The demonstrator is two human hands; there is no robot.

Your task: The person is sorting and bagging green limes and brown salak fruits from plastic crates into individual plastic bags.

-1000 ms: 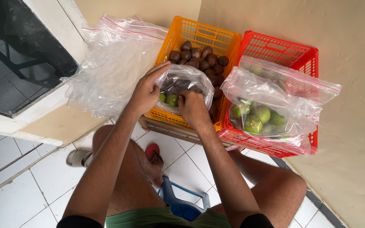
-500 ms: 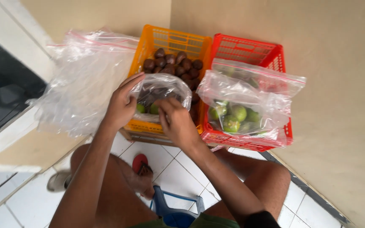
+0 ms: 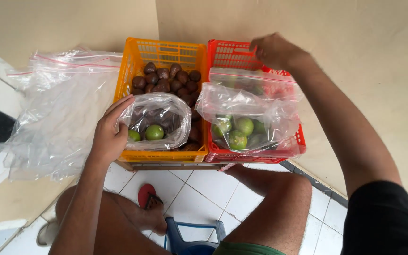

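Note:
My left hand [image 3: 109, 134] grips the left edge of a small clear plastic bag [image 3: 159, 118] that rests on the orange crate [image 3: 133, 61]. The bag holds two green fruits [image 3: 148, 133] and some dark ones. Dark brown round fruits [image 3: 168, 79] fill the orange crate behind it. My right hand [image 3: 272, 49] is raised over the far end of the red crate [image 3: 227, 52], fingers curled, and I cannot see anything in it. A large clear bag [image 3: 256, 106] with green fruits [image 3: 237, 132] lies across the red crate.
A heap of empty clear zip bags [image 3: 55, 113] hangs over the ledge at the left. Both crates sit against a beige wall [image 3: 308, 23]. Below are my bare knees, a blue stool [image 3: 190, 238], a red sandal [image 3: 146, 194] and white floor tiles [image 3: 199, 184].
My right hand has let go of the small bag and lifted up and to the right over the red crate. The left hand still holds the bag.

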